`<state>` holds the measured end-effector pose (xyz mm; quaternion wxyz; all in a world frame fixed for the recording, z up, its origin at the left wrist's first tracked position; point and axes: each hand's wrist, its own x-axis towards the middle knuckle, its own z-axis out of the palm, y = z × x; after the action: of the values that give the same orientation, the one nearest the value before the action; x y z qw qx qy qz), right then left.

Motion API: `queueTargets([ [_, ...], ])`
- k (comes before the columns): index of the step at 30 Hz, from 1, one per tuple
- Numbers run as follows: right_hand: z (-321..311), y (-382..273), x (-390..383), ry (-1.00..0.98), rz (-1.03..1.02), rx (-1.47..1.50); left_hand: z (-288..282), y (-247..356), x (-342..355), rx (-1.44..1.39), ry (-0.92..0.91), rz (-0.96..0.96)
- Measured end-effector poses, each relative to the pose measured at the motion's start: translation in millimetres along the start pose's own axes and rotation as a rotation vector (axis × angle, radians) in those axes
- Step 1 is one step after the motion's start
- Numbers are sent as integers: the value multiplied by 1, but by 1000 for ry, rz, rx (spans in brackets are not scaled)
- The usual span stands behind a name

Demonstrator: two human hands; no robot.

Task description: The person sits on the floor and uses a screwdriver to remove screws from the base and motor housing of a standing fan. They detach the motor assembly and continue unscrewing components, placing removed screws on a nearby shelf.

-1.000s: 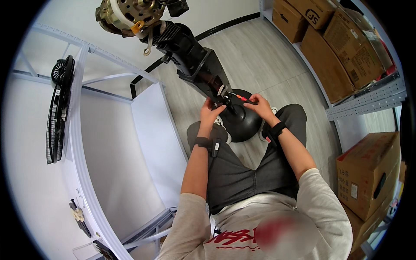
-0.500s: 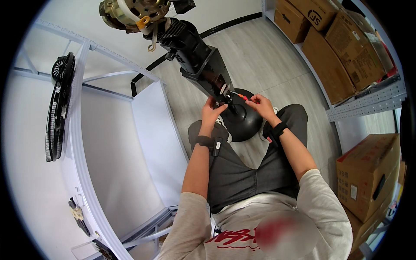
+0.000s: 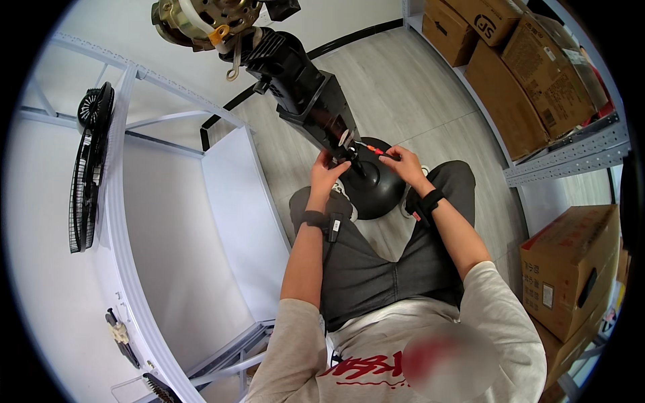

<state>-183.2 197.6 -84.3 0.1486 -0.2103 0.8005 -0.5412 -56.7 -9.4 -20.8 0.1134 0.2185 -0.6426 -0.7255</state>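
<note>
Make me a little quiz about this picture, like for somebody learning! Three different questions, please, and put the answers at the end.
1. Which hand holds the red tool?

2. True or false: the left hand is holding a cardboard box.

3. Where does the round base stand?
A) On a shelf
B) On the floor
C) On a box

Key:
1. The right hand.
2. False; it is at the lower end of the black post.
3. B.

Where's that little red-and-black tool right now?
In the head view, the tool is in the right hand, just right of centre, over the round base, its tip toward the black column's lower end.
</note>
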Motion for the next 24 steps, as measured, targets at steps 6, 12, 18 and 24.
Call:
queueTargets([
  [6,-8,-15,3,-162,241,64,-2,-3,1,-7,0,11],
  [12,-1,-12,-2,-21,79,33,-2,-3,1,5,2,3],
  [18,-3,-8,1,-69,66,-20,-1,-6,0,14,36,55],
  [24,-11,-19,3,-170,220,5,-2,-5,1,5,22,24],
])
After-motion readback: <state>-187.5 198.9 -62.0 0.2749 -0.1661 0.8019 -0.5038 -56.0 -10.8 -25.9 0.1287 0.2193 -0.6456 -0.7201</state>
